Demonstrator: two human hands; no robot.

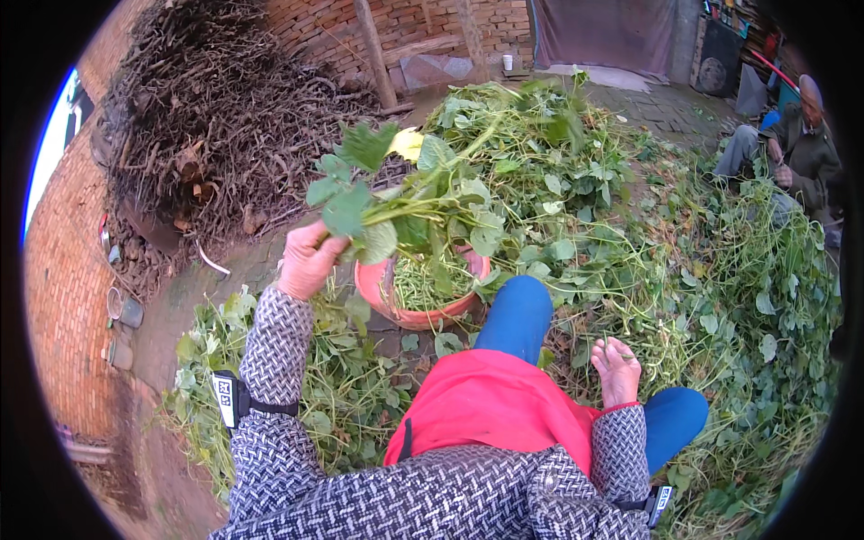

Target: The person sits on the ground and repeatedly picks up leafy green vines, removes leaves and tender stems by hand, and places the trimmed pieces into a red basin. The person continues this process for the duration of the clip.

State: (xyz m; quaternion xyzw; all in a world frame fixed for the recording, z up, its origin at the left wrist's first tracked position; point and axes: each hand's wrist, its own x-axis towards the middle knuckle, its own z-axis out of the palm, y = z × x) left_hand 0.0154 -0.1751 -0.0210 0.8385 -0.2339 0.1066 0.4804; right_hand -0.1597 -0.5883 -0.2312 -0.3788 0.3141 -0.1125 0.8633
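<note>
My left hand is raised at the left of the bowl, its fingers pinching the stems of a leafy bean vine. The vine stretches to the right over the bowl, and its far end is blurred. Below it stands a round orange-red bowl, partly hidden by leaves, with many thin green bean pods inside. Beside my right knee, my right hand is turned palm up with its fingers curled. A thin green piece shows at those fingertips; whether they grip it is unclear.
Pulled vines are heaped beyond the bowl, and more spread along the right. Another person sits at the far right among vines. A tall pile of dry sticks leans by a brick wall. Small buckets stand at left.
</note>
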